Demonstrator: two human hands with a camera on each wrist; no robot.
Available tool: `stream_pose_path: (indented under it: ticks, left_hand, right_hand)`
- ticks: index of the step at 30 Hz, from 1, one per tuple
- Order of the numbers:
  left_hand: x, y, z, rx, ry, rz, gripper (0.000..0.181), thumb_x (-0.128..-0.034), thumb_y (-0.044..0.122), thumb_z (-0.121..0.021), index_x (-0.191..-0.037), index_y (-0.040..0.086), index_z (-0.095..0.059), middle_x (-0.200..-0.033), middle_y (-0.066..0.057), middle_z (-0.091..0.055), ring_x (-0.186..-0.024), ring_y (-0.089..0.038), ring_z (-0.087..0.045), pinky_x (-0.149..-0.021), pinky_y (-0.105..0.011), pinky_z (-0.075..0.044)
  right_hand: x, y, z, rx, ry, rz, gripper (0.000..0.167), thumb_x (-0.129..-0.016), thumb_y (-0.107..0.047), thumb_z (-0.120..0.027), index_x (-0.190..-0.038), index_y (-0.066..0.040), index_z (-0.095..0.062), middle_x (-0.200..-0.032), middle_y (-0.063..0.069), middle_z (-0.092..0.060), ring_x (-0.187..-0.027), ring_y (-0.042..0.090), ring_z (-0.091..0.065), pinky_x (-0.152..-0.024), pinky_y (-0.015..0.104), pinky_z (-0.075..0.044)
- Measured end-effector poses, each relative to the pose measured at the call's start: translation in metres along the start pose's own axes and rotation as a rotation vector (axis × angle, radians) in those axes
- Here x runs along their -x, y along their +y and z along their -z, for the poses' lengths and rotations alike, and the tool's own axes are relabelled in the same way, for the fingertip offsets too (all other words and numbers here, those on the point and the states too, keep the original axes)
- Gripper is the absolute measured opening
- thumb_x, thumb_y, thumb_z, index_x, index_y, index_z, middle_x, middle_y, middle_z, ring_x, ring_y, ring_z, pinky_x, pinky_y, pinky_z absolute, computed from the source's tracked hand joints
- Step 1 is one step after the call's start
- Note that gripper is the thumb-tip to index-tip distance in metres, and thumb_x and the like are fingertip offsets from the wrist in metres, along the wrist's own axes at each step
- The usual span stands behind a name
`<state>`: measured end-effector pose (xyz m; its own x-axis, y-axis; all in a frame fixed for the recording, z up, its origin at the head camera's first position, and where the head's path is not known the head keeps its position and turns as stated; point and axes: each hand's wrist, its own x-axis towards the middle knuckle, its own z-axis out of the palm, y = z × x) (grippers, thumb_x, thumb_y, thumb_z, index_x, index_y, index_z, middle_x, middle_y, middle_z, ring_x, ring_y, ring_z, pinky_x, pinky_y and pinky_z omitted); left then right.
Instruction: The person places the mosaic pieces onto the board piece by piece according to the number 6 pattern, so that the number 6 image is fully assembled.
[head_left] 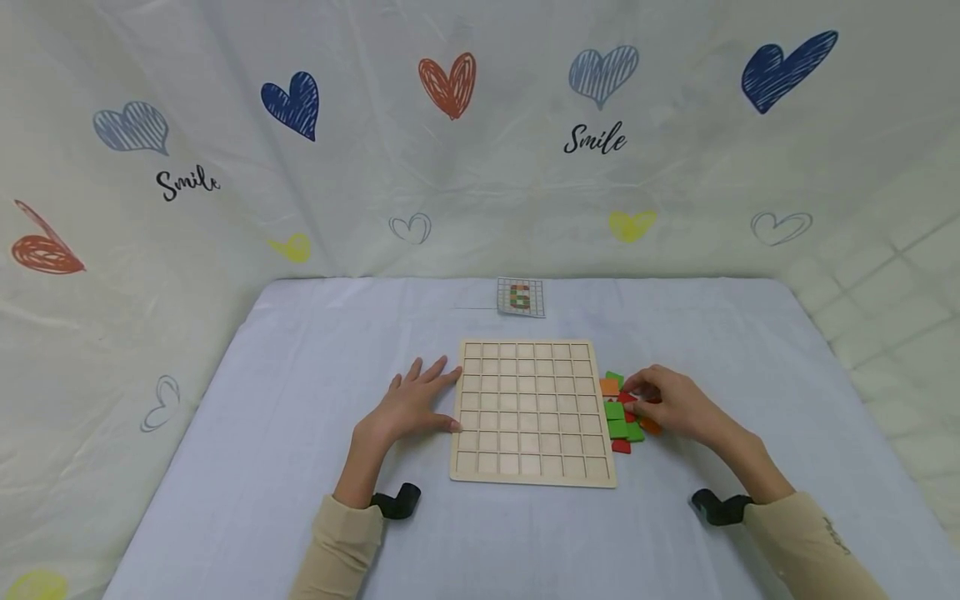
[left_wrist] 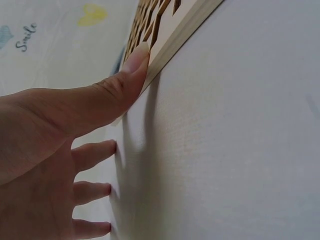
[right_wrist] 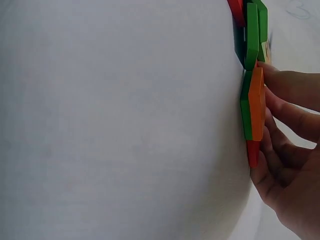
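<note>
A square wooden grid board [head_left: 528, 482] lies on the table. My left hand [head_left: 408, 408] is spread at its left edge, with the thumb and index fingertip touching the frame. In the left wrist view the thumb [left_wrist: 107, 100] presses against the board's rim [left_wrist: 175, 45]. Beside the board's right edge is a loose pile of small square tiles, among them a green tile [head_left: 615, 411], an orange tile [head_left: 611, 387] and a red tile [head_left: 627, 398]. My right hand [head_left: 678, 404] pinches at that red tile with thumb and index finger. The right wrist view hides the fingertips behind an orange tile [right_wrist: 256, 105].
Behind the board lies a small pattern card [head_left: 521, 297] with a coloured figure on a grid. A white cloth [head_left: 300, 350] covers the table. A curtain printed with hearts [head_left: 447, 86] hangs at the back. Black straps [head_left: 397, 502] sit at both wrists.
</note>
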<state>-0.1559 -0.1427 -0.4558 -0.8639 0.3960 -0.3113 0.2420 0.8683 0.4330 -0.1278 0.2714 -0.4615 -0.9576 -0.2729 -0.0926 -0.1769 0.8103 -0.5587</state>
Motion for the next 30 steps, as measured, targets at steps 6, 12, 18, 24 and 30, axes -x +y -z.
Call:
stream_pose_path:
  ticks: [6, 12, 18, 24, 30]
  left_hand:
    - [0.001, 0.002, 0.001, 0.003, 0.005, -0.008, 0.092, -0.0829, 0.041, -0.085, -0.161, 0.024, -0.039, -0.172, -0.006, -0.023, -0.159, -0.044, -0.008, -0.122, -0.070, -0.011]
    - [0.002, 0.002, 0.002, 0.003, 0.004, -0.006, 0.092, -0.0833, 0.042, -0.084, -0.161, 0.025, -0.038, -0.172, -0.006, -0.022, -0.159, -0.044, -0.007, -0.122, -0.070, -0.011]
    - [0.002, 0.003, 0.003, 0.001, -0.002, 0.003, 0.091, -0.0840, 0.042, -0.084, -0.161, 0.025, -0.038, -0.172, -0.005, -0.021, -0.159, -0.043, -0.006, -0.123, -0.070, -0.011]
    - [0.002, 0.002, 0.003, 0.005, -0.007, 0.002, 0.091, -0.0849, 0.043, -0.083, -0.161, 0.026, -0.037, -0.172, -0.005, -0.020, -0.159, -0.042, -0.004, -0.123, -0.069, -0.009]
    - [0.002, 0.002, 0.002, 0.013, -0.009, -0.002, 0.091, -0.0850, 0.043, -0.083, -0.161, 0.026, -0.036, -0.172, -0.005, -0.020, -0.159, -0.042, -0.003, -0.123, -0.070, -0.009]
  right_hand:
    - [0.002, 0.002, 0.002, -0.024, -0.021, -0.015, 0.021, -0.091, -0.011, -0.076, -0.108, 0.000, -0.070, -0.102, 0.009, -0.067, -0.089, 0.021, -0.058, -0.078, 0.031, -0.054]
    - [0.003, 0.004, 0.004, -0.052, -0.038, -0.025, 0.021, -0.091, -0.014, -0.077, -0.107, -0.003, -0.071, -0.103, 0.006, -0.067, -0.090, 0.020, -0.059, -0.077, 0.028, -0.053]
    - [0.012, 0.009, 0.010, -0.030, -0.031, -0.032, 0.023, -0.091, -0.016, -0.078, -0.110, -0.004, -0.072, -0.105, 0.007, -0.069, -0.092, 0.021, -0.060, -0.080, 0.033, -0.055]
    - [0.021, 0.012, 0.015, -0.002, -0.008, -0.017, 0.021, -0.089, -0.009, -0.077, -0.109, -0.003, -0.074, -0.104, 0.007, -0.070, -0.092, 0.021, -0.060, -0.077, 0.027, -0.054]
    - [0.028, 0.014, 0.018, -0.006, -0.005, 0.002, 0.022, -0.087, -0.002, -0.075, -0.109, -0.003, -0.075, -0.105, 0.007, -0.070, -0.093, 0.021, -0.062, -0.076, 0.025, -0.053]
